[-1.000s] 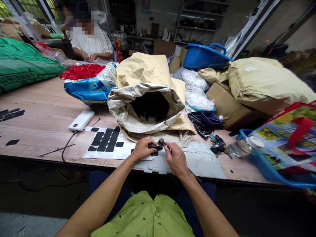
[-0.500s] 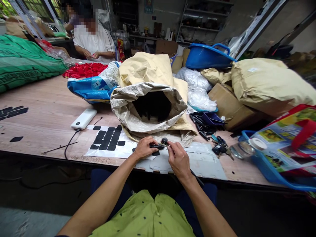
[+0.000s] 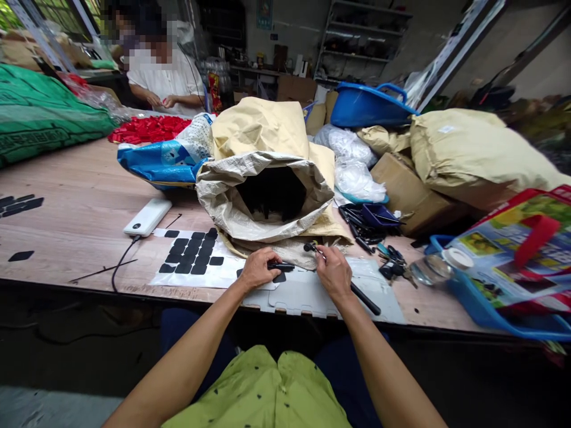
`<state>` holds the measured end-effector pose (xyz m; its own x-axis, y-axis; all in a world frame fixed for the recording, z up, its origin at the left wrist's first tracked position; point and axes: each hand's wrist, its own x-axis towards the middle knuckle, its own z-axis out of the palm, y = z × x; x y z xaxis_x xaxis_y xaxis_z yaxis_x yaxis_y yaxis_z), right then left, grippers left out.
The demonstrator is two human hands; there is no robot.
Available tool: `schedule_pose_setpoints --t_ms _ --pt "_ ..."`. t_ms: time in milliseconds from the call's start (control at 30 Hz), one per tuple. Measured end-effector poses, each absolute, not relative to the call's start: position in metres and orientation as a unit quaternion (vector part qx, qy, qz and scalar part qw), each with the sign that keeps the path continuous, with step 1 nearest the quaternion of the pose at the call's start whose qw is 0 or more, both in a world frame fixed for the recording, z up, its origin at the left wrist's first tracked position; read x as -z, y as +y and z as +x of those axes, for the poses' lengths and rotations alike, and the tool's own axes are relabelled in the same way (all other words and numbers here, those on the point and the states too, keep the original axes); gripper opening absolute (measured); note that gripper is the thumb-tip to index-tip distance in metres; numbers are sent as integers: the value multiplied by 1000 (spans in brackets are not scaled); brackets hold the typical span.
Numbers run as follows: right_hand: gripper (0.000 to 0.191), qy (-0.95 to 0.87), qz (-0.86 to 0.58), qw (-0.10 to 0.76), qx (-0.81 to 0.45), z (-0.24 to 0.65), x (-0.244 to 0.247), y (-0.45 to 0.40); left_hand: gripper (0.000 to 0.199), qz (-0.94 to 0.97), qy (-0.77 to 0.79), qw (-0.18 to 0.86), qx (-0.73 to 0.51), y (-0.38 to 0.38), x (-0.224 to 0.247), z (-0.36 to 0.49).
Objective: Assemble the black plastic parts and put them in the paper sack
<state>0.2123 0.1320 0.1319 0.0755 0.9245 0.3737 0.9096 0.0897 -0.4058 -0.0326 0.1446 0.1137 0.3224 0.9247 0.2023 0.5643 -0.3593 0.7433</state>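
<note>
pinching a slim black part [image 3: 286,267] in the left hand [image 3: 259,269], gripping a black-handled tool [image 3: 366,298] in the right hand [image 3: 333,273], and holding both apart in front of the open sack [image 3: 218,196].

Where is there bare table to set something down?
Widest: the table left of the white device, bounded by the green sack, blue bag and black pieces. Smaller: the front edge between gray board and blue basin. Crowded: right of the open sack, with black parts, keys and jar.

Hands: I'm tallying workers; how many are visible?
4: the wearer's left hand and right hand, in front of the sack; a co-worker's two hands, beyond the red pile.
</note>
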Motion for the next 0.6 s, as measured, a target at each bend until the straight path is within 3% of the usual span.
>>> schedule_pose_setpoints --t_ms 233,600 --pt "27 -691 -673 248 88 216 -104 137 26 769 482 269 -322 143 -113 -33" --pt "23 -691 -684 212 97 214 -105 136 17 785 476 246 -311 144 -112 -31"
